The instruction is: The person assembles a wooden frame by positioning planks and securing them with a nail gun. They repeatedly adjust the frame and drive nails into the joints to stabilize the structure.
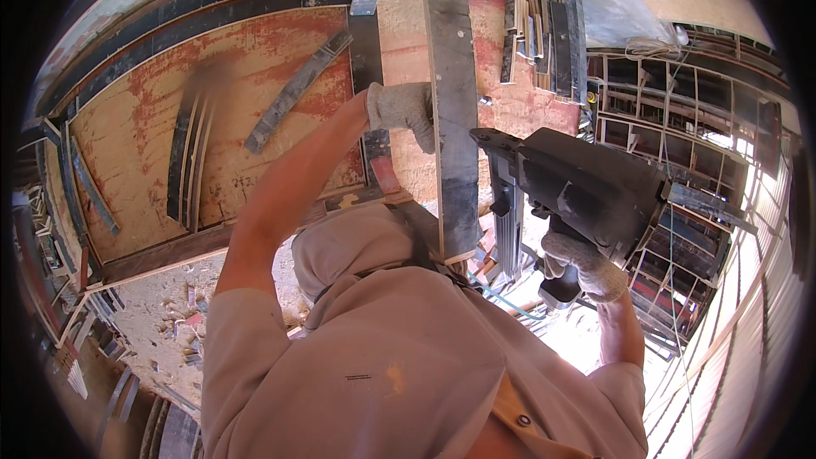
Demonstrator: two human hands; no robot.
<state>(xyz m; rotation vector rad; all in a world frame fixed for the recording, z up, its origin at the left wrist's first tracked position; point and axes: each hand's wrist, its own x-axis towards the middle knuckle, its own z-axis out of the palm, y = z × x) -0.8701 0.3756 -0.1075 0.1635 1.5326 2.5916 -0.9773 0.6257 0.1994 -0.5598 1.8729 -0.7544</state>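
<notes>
A long dark plank [454,51] runs from the far edge of the work surface toward my body. My gloved left hand [405,112] is closed on its left edge, and the fingertips are hidden behind the board. On the right side, my gloved right hand [586,267] wraps round the handle of a black nail gun [586,187]. The nail gun's nose points left and lies close to the plank's right edge; whether it touches cannot be told. Below the nose hangs its long ribbed magazine [507,234].
Worn reddish-tan plywood [297,161] forms the work surface, with a loose dark strip [297,92] and several narrow slats [189,161] on it. Stacked boards [565,47] stand far right. A rack [667,110] of timber is beyond. A teal hose [510,309] hangs near my right hand. Scraps litter the floor [161,314].
</notes>
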